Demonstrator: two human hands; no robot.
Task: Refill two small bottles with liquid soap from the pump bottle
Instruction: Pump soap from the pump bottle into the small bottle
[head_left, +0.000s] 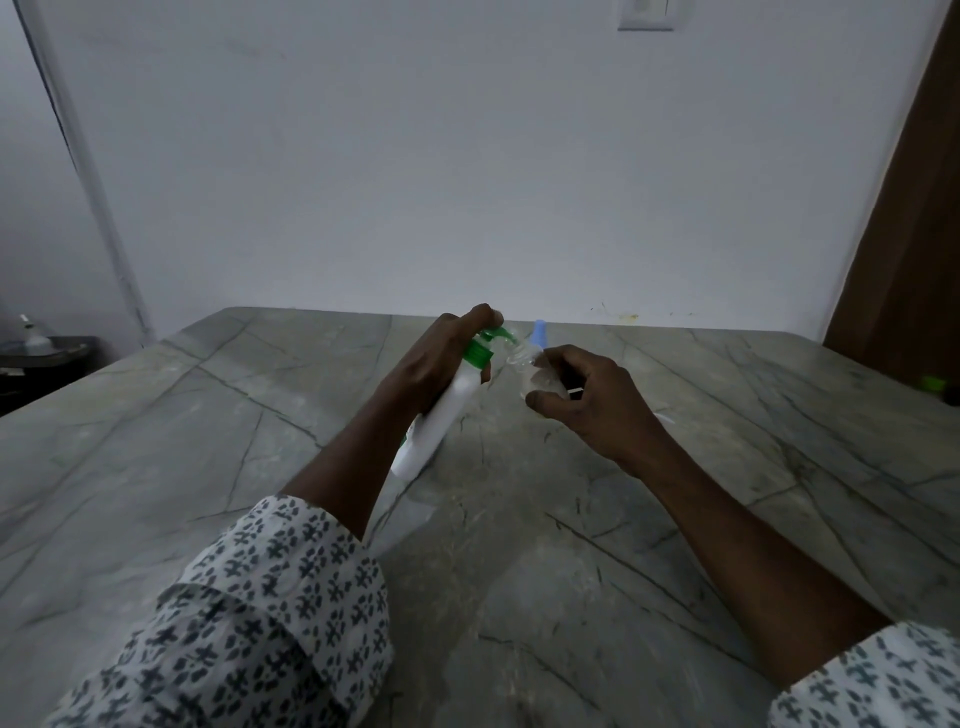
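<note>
My left grip (441, 358) is curled round the pump bottle (447, 415), with one finger on top of the green pump (491, 338). The bottle leans over, with its bottom low by the desk (208, 441). My right grip (597, 400) pinches a small clear bottle (530, 371), tipped so its open mouth sits just beside the spout. A blue cap (540, 332), maybe on the second small bottle, peeks up right behind them.

The mouth is tiny, and it is too blurry to tell if the spout is right over it. If I push while it is off to one side, soap could run down the outside and onto the desk. Then the small bottle would get slippery and might slide out of my fingers. A hard push could squirt soap past the mouth. My hands might also bump the thing with the blue cap and knock it over.
</note>
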